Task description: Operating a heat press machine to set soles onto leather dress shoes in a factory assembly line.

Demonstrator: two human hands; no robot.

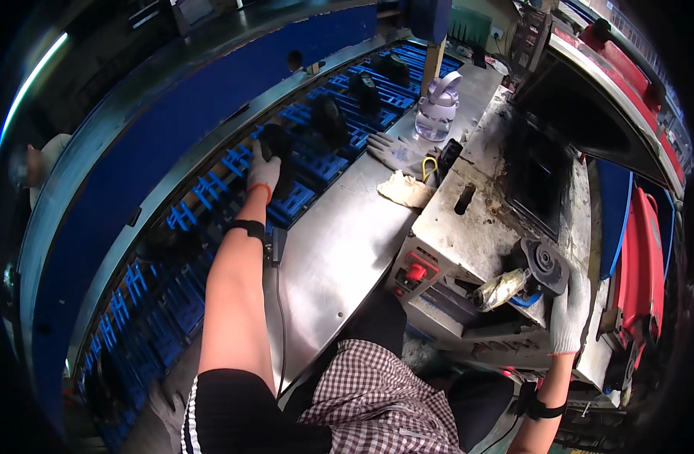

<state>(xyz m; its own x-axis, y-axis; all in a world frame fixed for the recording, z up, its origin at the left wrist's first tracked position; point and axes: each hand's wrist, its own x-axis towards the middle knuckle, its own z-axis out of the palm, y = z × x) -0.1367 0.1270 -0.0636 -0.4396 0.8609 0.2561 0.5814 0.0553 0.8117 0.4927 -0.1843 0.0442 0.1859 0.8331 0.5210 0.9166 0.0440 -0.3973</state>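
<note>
My left hand (pixel 264 171), in a whitish work glove with an orange cuff, reaches onto a blue slatted conveyor (pixel 317 168). Its fingers close on the side of a dark, rounded piece (pixel 277 144), whose kind is too dark to make out. At the right, my gloved right hand (pixel 570 306) is against a black, rounded piece with a ring-shaped centre (pixel 542 263); its fingers are partly hidden there. Beside that piece, a stubby cylinder wrapped in yellowish material (pixel 501 290) sticks out over the edge of the worn machine top (pixel 483 193).
More dark pieces (pixel 364 92) sit along the conveyor. A metal ledge (pixel 332 257) holds a lilac bottle (pixel 437 110), a grey glove (pixel 396 151) and a cream cloth (pixel 404 189). A red switch (pixel 416 272) is on the machine's front. A cable (pixel 280 333) hangs by my left arm.
</note>
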